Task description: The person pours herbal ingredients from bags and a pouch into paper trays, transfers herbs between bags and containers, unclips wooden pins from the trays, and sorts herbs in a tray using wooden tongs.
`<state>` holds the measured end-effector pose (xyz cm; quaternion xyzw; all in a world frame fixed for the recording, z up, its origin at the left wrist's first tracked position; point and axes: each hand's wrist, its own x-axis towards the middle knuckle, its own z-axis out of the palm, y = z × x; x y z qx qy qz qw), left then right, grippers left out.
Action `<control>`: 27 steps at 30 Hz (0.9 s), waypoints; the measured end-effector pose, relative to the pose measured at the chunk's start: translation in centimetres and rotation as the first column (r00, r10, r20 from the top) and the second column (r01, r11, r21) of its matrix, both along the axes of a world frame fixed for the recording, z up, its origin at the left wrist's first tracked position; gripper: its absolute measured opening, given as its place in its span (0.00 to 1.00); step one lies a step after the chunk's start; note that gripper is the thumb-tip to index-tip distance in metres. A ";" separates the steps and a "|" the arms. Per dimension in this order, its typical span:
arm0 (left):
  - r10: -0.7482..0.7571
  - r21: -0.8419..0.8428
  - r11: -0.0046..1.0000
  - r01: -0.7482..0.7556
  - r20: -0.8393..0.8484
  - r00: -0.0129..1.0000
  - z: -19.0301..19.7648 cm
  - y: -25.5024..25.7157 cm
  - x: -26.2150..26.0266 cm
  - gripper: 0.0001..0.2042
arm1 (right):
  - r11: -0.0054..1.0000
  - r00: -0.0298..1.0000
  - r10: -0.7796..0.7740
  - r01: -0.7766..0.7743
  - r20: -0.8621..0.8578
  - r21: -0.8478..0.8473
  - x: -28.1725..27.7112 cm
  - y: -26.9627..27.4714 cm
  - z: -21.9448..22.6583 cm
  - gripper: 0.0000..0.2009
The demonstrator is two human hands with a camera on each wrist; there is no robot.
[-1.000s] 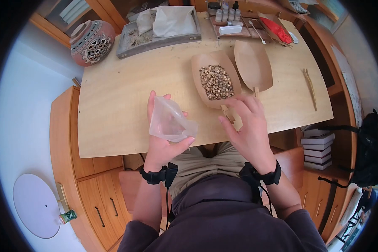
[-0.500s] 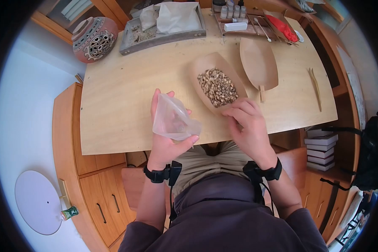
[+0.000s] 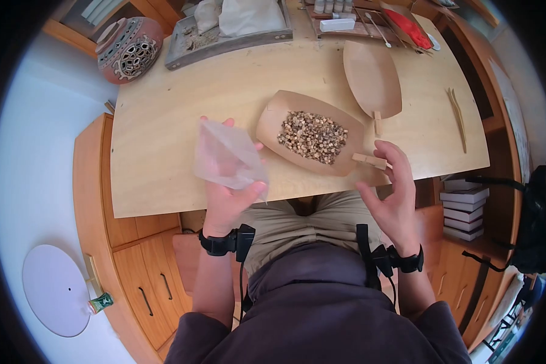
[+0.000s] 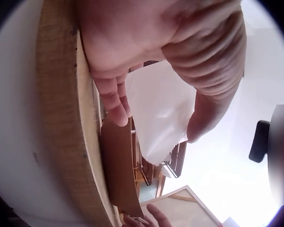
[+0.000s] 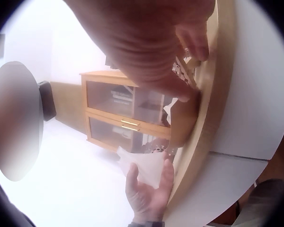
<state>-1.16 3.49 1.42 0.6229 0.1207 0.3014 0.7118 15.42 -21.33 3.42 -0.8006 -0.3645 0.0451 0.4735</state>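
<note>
My left hand (image 3: 224, 203) holds a translucent whitish bag (image 3: 229, 155), thumb at its lower right corner and fingers behind it. In the left wrist view, the bag (image 4: 161, 104) spreads between thumb and fingers. A brown paper tray (image 3: 273, 115) full of small chopped brown pieces (image 3: 312, 136) lies slantwise on the table, with a wooden clothespin (image 3: 370, 161) as a handle at its right end. My right hand (image 3: 397, 197) is beside that clothespin, thumb and fingers spread apart, fingertips right at its outer end.
Another brown paper tray (image 3: 370, 79) with a clothespin handle lies behind. Wooden tweezers (image 3: 458, 121) are at the right of the table (image 3: 164, 139). A grey tray (image 3: 224, 51) with white bags, a patterned pot (image 3: 130, 51) and a rack (image 3: 358, 30) stand at the back.
The filled tray has been turned, its clothespin end swinging from the near side to the right. My right hand has come off its edge and moved right. My left hand has shifted left with the bag.
</note>
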 end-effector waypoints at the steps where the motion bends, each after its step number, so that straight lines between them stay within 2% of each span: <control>1: -0.004 0.002 1.000 0.004 -0.002 1.000 0.0 0.0 0.1 0.60 | 1.000 1.000 -0.004 0.004 -0.002 0.002 -0.1 0.1 -0.1 0.36; 3: 0.076 -0.069 0.995 -0.071 0.072 0.995 -0.1 0.0 0.3 0.57 | 1.000 0.987 -0.006 0.010 -0.161 0.022 -0.4 0.7 -0.1 0.41; 7: 0.122 -0.098 0.989 -0.111 0.114 0.986 0.2 0.3 1.2 0.55 | 0.996 0.964 0.009 0.015 -0.265 0.091 -0.4 1.0 -0.3 0.45; 9: 0.116 -0.085 0.991 -0.107 0.115 0.986 0.2 0.5 1.7 0.54 | 0.984 0.892 0.049 0.034 -0.450 0.174 -0.3 0.9 -0.5 0.48; 10: 0.114 -0.085 0.991 -0.104 0.117 0.987 0.2 0.5 1.8 0.54 | 0.984 0.892 0.047 0.036 -0.449 0.175 -0.3 1.0 -0.5 0.48; 12: 0.036 -0.033 0.999 -0.035 0.058 0.998 0.1 0.5 2.0 0.54 | 0.961 0.773 0.097 0.091 -0.626 0.262 -0.4 1.2 -0.5 0.49; 13: 0.031 -0.032 0.999 -0.029 0.057 0.998 0.1 0.3 2.1 0.54 | 0.960 0.773 0.093 0.097 -0.627 0.263 -0.5 1.2 -0.3 0.49; 15: 0.030 -0.034 0.999 -0.029 0.029 0.999 0.1 -0.2 2.0 0.54 | 0.931 0.667 0.106 0.192 -0.737 0.309 -0.9 1.3 0.2 0.48; 19: 0.050 -0.039 0.998 -0.049 0.023 0.999 -0.2 -0.5 1.3 0.54 | 0.926 0.659 0.119 0.195 -0.743 0.322 -0.6 0.9 0.1 0.48; 21: -0.003 -0.026 1.000 0.004 0.004 1.000 -0.2 -0.6 0.9 0.55 | 0.943 0.664 0.215 0.049 -0.717 0.328 -0.4 0.9 0.8 0.48; 22: -0.004 -0.026 1.000 0.004 0.004 1.000 -0.2 -0.7 0.9 0.55 | 0.943 0.663 0.215 0.049 -0.717 0.328 -0.4 0.9 0.7 0.48; 24: 0.008 -0.019 1.000 -0.008 0.037 0.999 -0.3 -0.8 0.8 0.56 | 0.850 0.574 0.413 0.036 -0.707 0.526 -0.5 1.1 0.2 0.50; 27: 0.001 -0.057 0.998 0.000 0.008 1.000 0.3 -1.0 0.4 0.56 | 0.814 0.616 0.483 -0.054 -0.622 0.579 -0.8 0.9 0.0 0.53</control>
